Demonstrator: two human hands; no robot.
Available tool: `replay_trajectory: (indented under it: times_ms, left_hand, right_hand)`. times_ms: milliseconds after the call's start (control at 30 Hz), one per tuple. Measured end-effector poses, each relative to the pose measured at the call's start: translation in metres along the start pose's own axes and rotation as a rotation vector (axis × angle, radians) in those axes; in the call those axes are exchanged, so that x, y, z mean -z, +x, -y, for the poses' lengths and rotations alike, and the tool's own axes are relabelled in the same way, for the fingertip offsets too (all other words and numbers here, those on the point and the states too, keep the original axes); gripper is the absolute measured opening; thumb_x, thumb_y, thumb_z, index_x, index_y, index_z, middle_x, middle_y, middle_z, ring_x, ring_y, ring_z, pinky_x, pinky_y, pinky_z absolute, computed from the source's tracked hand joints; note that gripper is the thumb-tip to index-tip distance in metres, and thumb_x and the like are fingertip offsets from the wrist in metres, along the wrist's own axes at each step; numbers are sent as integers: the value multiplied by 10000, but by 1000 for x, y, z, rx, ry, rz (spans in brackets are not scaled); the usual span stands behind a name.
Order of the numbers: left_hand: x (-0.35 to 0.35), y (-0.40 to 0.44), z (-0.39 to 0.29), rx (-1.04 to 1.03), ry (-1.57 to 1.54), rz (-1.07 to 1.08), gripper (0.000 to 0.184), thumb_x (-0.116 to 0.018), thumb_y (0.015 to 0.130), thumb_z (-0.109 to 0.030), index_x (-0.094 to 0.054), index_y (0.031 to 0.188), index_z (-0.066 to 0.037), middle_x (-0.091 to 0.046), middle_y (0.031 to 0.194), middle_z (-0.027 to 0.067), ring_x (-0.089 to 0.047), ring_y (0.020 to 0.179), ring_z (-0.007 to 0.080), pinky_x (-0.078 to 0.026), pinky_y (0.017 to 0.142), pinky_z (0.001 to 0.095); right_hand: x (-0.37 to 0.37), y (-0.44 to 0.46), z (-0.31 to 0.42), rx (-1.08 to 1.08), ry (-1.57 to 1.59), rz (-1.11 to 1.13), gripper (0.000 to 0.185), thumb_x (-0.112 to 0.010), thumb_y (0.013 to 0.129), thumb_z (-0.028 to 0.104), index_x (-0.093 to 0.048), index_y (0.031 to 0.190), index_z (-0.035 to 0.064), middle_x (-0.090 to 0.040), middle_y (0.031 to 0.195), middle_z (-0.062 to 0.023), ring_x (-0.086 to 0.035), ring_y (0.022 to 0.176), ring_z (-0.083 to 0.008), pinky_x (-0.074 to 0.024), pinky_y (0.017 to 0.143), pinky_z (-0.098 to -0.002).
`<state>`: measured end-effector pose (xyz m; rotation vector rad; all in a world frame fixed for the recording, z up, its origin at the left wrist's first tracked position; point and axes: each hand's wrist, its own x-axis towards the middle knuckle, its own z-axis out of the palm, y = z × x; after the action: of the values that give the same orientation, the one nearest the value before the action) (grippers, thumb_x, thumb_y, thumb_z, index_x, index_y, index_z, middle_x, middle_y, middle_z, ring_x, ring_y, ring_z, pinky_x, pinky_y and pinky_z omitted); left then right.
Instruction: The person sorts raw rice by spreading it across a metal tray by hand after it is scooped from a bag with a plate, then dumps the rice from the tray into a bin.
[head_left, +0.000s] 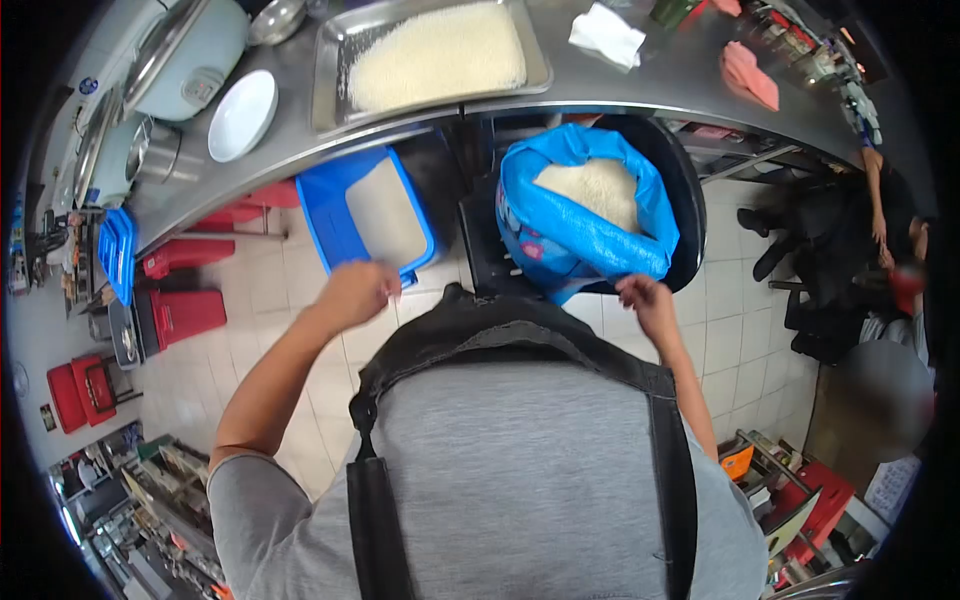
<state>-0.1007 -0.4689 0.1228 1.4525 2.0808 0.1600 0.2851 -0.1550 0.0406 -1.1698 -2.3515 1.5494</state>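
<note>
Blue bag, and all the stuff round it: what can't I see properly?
All in the head view:
- Blue bag: how deep the grains go; its sides hide that.
- Cooker: its inside, under the lid.
- Metal tray: its far edge, cut off at the top.
- Left hand: whether it holds anything; curled fingers hide that.

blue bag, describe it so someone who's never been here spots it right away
Below the front edge of the steel counter, look toward the right hand. The blue bag is just beyond it, open at the top around pale grains. Unlike the stiff, straight-sided blue tub to its left, it is soft, wrinkled and round-mouthed.
</note>
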Motion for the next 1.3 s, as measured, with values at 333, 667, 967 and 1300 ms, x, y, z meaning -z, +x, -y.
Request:
replay_trajectory:
  times_ms: [333, 667, 967, 1300]
  left_hand:
    - [33, -47, -107, -406, -766, 556, 460, -673, 882, -125, -574, 1327, -58, -600, 1314, 156, -508, 1284, 290, -330, 1121, 390]
    - [30, -37, -154, -109, -802, -85, 243, -658, 880, -96, -699, 1111, -35, -702, 1065, 113, -615, 1087, 271, -440, 992, 369]
    - [49, -70, -133, -230, -724, 265, 203, -661, 901, -169, -727, 1065, -68, -711, 1023, 90, -632, 1057, 246, -363, 1075, 428]
    - [61, -125, -108, 307, -928, -168, 246, -609, 961, -179, -701, 1096, 5, -712, 1061, 115, -638, 1045, 211, -464, 952, 336]
  right_hand:
    - [10, -29, 137, 559, 766, 1118, 579, -474, 987, 427, -584, 1255, -73, -559, 1329, -252, -444, 1327, -439, -233, 1155, -530]
    - [80, -24, 123, 218, 593, 784, 370, -604, 929, 309, -666, 990, -51, -684, 1050, -188, -658, 978, -250, -485, 872, -361]
    - [-11, 3, 163, 717, 257, 1128, 468, -559, 916, 201, -541, 1356, 41, -512, 1426, -119, -416, 1375, -278, -294, 1149, -405]
    - [62, 22, 143, -122, 156, 932, 245, -589, 971, 194, -669, 1058, -21, -690, 1028, -85, -628, 1018, -174, -463, 932, -324]
